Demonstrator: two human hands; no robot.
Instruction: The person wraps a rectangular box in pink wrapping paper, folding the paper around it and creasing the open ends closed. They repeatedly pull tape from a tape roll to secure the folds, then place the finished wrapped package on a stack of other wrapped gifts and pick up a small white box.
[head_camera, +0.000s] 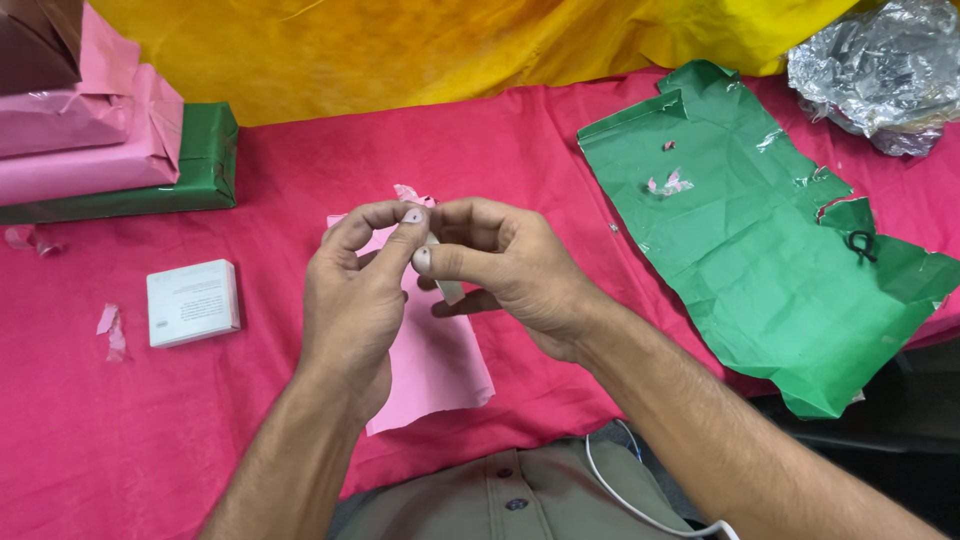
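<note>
Together, the left hand (350, 290) and right hand (500, 265) pinch 1 small tape strip (447, 290) above 1 pink sheet (435, 365).

Both forearms bare to the frame edge; no sleeves, watch or rings visible. Left hand (352, 290) and right hand (500, 262) ungloved, fingernails short, two nails facing the camera. Torso at the bottom edge: olive-khaki woven button-front shirt (470, 500), front placket running down the middle, two dark round buttons (516, 504) visible on it. Thin white cable (640, 510) curving across the shirt's right side and ending at a small white plug at the bottom edge.
</note>
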